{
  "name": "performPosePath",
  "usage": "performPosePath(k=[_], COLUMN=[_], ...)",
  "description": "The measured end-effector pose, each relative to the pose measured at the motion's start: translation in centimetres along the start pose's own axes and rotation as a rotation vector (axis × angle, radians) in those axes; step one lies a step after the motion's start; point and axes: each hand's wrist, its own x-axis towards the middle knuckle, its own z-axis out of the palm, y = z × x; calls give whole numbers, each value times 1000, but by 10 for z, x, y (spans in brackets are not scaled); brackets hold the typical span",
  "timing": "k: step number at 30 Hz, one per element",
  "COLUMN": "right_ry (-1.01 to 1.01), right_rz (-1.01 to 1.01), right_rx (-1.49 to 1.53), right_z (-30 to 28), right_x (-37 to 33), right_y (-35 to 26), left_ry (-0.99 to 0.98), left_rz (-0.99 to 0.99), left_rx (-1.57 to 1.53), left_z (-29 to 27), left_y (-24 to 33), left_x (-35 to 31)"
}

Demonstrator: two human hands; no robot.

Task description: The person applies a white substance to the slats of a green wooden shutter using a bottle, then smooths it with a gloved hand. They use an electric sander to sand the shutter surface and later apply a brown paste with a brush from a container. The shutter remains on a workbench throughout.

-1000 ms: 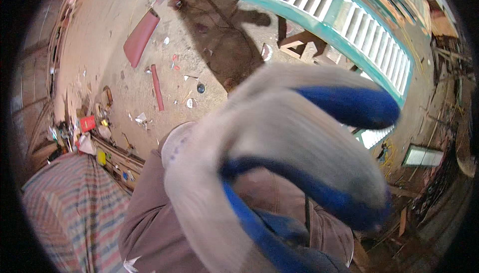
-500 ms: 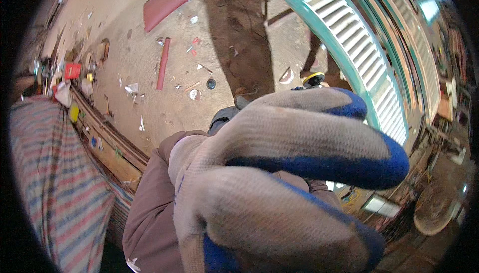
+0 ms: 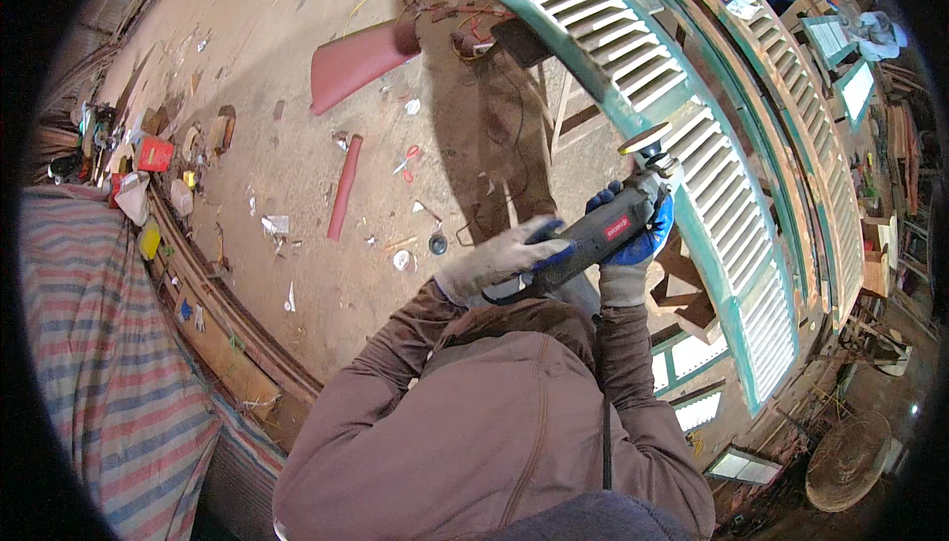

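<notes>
Head cam, clock dirs taken from the tool's body. Angle grinder [image 3: 585, 244], black/dk grey w/ a small red label, is held up in front of the person's torso, slanting from approx. 8 o'c (rear) to 2 o'c (head). Its round disc [image 3: 645, 137], yellow-edged, sits at approx. 1 o'c; it overlaps the shutter in view, can't tell if touching.

R hand [image 3: 645, 232], grey glove w/ blue palm, at approx. 3 o'c: grip closed round the grinder's front end, fingers on the far side. L hand [image 3: 499, 256], same type of glove, at 9 o'c: fingers laid over the rear end; can't tell if that grip is fully closed.

Louvred shutter [image 3: 707, 200], green frame w/ white slats, runs from approx. 12 to 4 o'c, just beyond the R hand. On the floor [image 3: 297, 274]: maroon sheet [image 3: 358, 64] at 10 o'c; btwn 9 & 10 o'c, red-handled scissors [image 3: 406, 162] and, farther out, a narrow maroon strip [image 3: 344, 190]; small dk round piece [image 3: 438, 243] at 9 o'c, near the L hand. Striped cloth [image 3: 114, 343] well off, btwn 8 & 9 o'c.
</notes>
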Motion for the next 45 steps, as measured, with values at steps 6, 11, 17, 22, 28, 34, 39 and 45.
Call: performPosePath(k=[6,11,17,22,28,34,39,45], right_ry=[-25,-17,-641,-1137,-1200,-1096,-1027,54], right_rz=[-4,-479,-243,-364,-483,-738,-706,-333], right_rx=[-303,-1830,-1174,-1111,-1099,-1289,-1475,-1566], right_z=[18,53,258,330,385,438,406,314], right_x=[76,160,147,139,179,176,230,351], right_y=[-8,-48,-148,-174,-143,-93,-63,-105], left_ry=[-325,-45,392,516,621,344,133,111], left_rz=[-147,-131,-94,-85,-60,71,95,162], left_rx=[-216,-236,-127,-69,193,733,758,834], left_z=[-24,-70,-147,-221,-302,-347,-325,-289], left_y=[25,75,128,159,190,216,192,145], left_x=[79,117,139,148,181,278,364,431])
